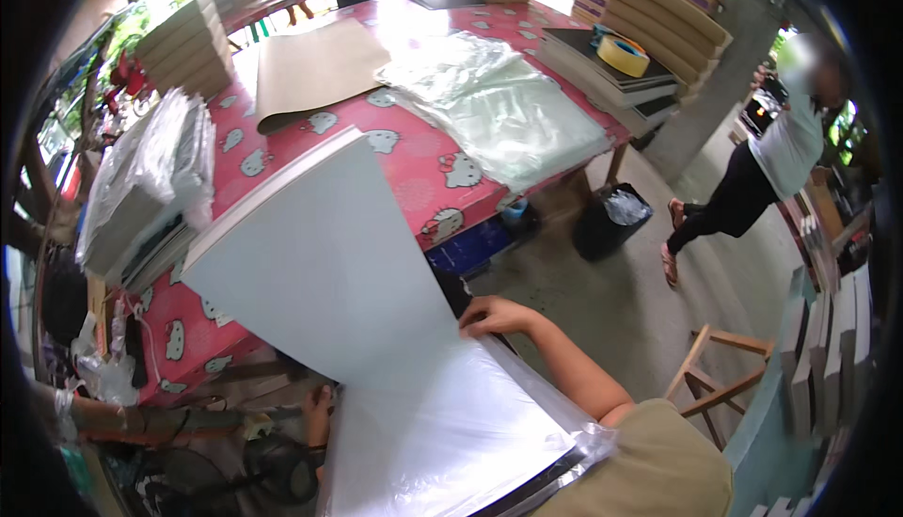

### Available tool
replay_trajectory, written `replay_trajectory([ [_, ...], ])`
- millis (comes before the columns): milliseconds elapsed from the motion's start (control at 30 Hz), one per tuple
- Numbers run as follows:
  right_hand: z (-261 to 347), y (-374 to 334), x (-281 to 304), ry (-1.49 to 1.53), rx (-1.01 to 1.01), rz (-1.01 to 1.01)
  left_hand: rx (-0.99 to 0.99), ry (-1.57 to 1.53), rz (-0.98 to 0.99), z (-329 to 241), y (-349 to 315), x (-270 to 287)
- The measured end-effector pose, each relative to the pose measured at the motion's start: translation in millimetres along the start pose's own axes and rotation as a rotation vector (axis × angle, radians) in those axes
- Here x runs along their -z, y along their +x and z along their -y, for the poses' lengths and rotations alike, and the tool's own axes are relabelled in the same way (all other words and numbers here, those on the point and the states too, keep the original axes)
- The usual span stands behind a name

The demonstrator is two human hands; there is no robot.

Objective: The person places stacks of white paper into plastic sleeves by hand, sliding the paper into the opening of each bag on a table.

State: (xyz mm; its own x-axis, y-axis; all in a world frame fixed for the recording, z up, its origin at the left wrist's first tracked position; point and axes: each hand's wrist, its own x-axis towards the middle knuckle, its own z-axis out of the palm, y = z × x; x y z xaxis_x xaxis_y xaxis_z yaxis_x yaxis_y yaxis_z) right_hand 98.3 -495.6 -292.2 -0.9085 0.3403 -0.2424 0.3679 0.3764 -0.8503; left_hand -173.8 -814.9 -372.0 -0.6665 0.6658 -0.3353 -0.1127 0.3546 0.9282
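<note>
A large, thick book (320, 244) with a plain light grey cover slants from the table's front edge toward me. Its near part lies inside a clear plastic bag (451, 432), which shines and bunches at the near right corner. My right hand (497, 316) is closed at the bag's right edge, fingers bent over the rim beside the book. At the opposite edge my left hand (318, 413) is closed on the bag's side, partly hidden by it. The book's far end, with its pale page edges, rests over the pink patterned table (254, 161).
Flat clear bags (508, 112) and a brown sheet (315, 70) lie on the table. Wrapped books (150, 188) stand left; tape rolls (623, 54) sit on books at right. A black bin (611, 221), a wooden stool (720, 366) and a walking person (752, 164) are to the right.
</note>
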Motion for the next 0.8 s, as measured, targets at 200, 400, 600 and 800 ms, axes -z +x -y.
replay_trajectory([
  [200,13.3,7.2,-7.3,0.289,-0.136,-0.001,-0.074,0.096,0.14,4.9,-3.9,-5.3],
  [400,-47.1,20.9,-33.4,1.085,-0.206,-0.054,-0.015,-0.122,0.146,7.0,4.9,-14.3],
  [600,-39.9,30.0,-15.1,0.134,-0.217,-0.486,-0.094,0.203,-0.022,-18.4,-2.6,9.8],
  [800,100.5,-3.3,0.7,0.533,0.411,0.7,-0.569,-0.049,0.957,-163.5,-59.4,-20.2],
])
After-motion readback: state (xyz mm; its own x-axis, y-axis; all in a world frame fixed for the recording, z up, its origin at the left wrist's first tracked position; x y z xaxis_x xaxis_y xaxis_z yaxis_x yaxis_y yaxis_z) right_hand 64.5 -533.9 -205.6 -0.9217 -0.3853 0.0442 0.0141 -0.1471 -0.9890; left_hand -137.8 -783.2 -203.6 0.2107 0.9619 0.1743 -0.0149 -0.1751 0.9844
